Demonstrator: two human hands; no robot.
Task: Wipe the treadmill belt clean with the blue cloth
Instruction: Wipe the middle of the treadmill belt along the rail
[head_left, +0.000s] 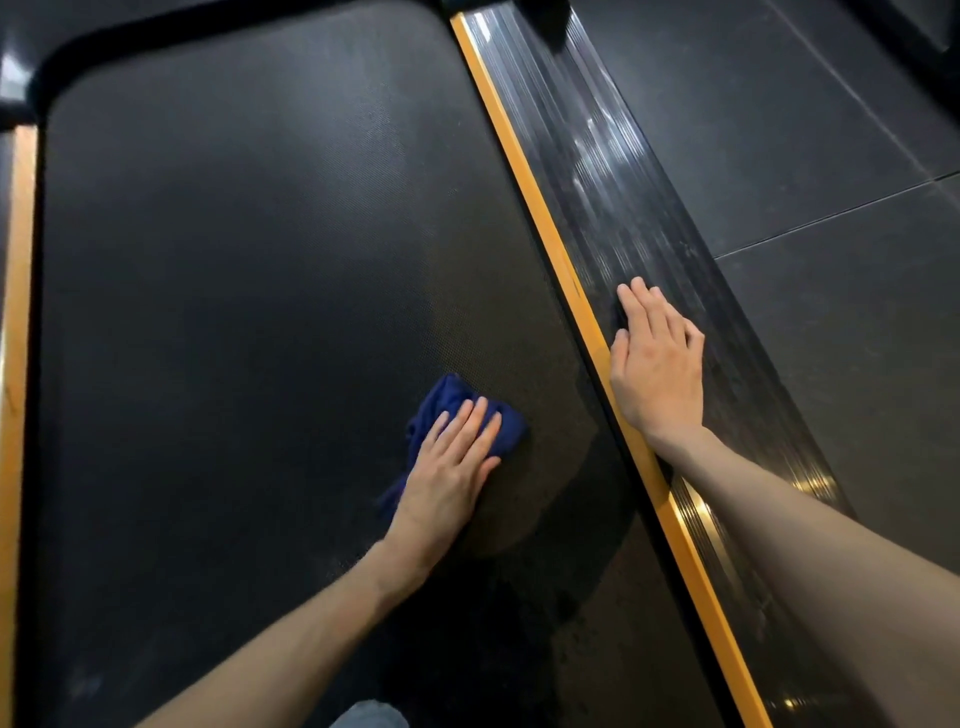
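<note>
Head view: left hand flat, hiding most of blue cloth.

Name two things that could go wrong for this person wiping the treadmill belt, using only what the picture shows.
The right hand braces on the ribbed side rail; it may slip and tip the person forward. The left hand presses a bunched blue cloth flat-fingered on the belt, so patches may be missed.

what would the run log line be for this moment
phase: wiping | left hand: flat on blue cloth, pressing it to treadmill belt | right hand: flat on side rail, bracing
</note>
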